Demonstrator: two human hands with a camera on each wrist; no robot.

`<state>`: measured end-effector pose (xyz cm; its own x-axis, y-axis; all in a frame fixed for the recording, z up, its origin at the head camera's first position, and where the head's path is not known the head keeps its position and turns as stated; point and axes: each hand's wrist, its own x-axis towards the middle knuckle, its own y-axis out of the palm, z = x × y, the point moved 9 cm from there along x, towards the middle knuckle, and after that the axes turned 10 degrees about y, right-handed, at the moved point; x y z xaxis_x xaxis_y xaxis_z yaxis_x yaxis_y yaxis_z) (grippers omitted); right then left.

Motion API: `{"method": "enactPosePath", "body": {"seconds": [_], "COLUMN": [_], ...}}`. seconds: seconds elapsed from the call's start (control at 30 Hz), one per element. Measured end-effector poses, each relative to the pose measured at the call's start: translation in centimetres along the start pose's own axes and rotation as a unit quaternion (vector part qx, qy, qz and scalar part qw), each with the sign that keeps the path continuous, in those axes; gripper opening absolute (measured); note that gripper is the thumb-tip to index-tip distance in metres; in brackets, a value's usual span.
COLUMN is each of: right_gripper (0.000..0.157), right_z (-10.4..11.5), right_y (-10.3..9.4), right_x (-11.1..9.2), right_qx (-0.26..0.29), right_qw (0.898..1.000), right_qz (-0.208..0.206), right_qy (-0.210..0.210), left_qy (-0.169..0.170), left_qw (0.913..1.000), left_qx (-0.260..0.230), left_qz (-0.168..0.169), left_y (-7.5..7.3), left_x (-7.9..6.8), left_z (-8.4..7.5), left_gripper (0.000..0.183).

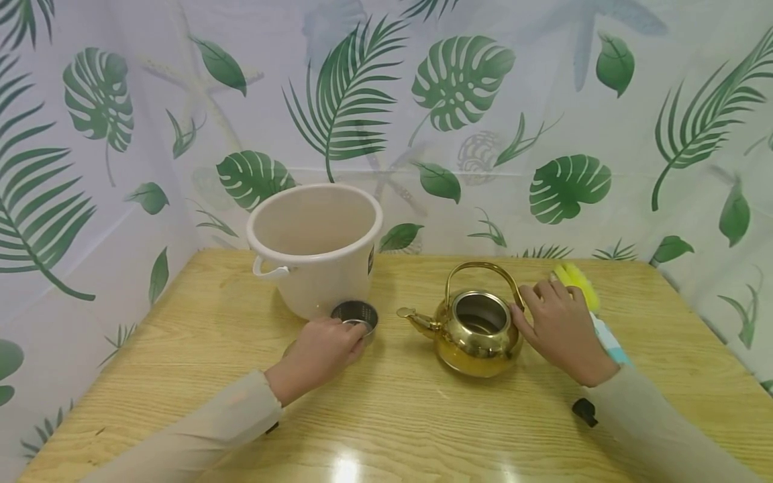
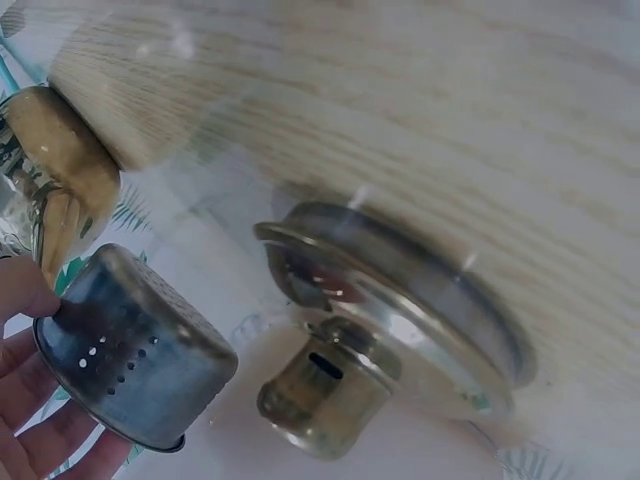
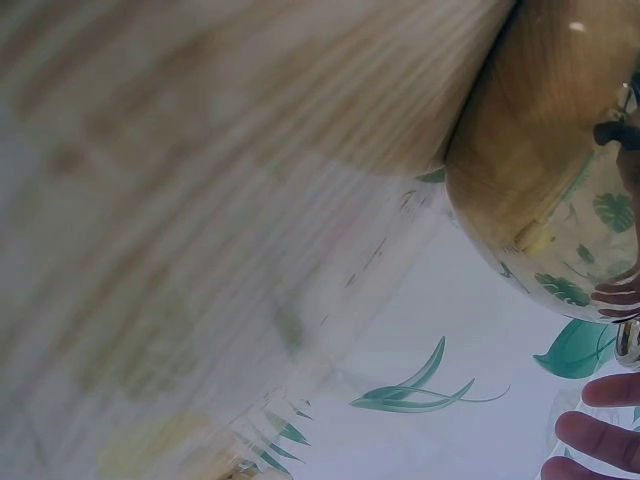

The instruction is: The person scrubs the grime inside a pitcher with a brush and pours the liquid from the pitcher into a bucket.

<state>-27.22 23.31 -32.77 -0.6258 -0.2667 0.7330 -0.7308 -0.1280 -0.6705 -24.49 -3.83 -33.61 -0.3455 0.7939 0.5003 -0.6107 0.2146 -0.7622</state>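
My left hand [image 1: 323,355] pinches a small metal tea strainer [image 1: 355,313] by its side, just in front of the white bucket. Small holes dot the strainer's [image 2: 135,350] wall in the left wrist view. On the table below that hand lies a metal kettle lid [image 2: 400,310] with a knob, mostly hidden in the head view. A shiny gold kettle [image 1: 477,349] stands upright and lidless, spout to the left and handle raised. My right hand [image 1: 558,329] holds the kettle at the right base of its handle; the right wrist view shows only some fingers [image 3: 600,440] beside it.
A white bucket [image 1: 314,268] stands at the back left of the wooden table [image 1: 423,429]. Behind my right hand lies a brush with yellow bristles [image 1: 576,285], its white and blue handle partly covered by the arm. A leaf-printed curtain [image 1: 374,121] hangs along the back.
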Motion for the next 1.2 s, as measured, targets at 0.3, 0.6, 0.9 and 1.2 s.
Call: {"method": "enactPosePath", "body": {"seconds": [0.3,0.6,0.9,1.2], "right_gripper": [0.060,0.060,0.060,0.061], "right_z": [0.1,0.1,0.2,0.3], "right_y": [-0.1,-0.1,-0.3,-0.5], "right_x": [0.0,0.0,0.0,0.0], "right_qx": [0.000,0.000,-0.001,-0.004], "right_qw": [1.000,1.000,1.000,1.000], "right_qz": [0.000,0.000,-0.005,-0.008], "right_qy": [-0.001,-0.001,-0.002,-0.004], "left_qy": [0.002,0.005,0.005,0.006], "left_qw": [0.9992,0.9973,0.9933,0.9926], "left_qx": [-0.009,-0.024,-0.043,-0.054], "left_qz": [0.038,0.070,0.107,0.109], "left_y": [0.9,1.7,2.5,2.8], "left_x": [-0.3,-0.4,-0.6,-0.8], "left_z": [-0.2,-0.4,-0.6,-0.8], "left_gripper": [0.013,0.014,0.014,0.013]}}
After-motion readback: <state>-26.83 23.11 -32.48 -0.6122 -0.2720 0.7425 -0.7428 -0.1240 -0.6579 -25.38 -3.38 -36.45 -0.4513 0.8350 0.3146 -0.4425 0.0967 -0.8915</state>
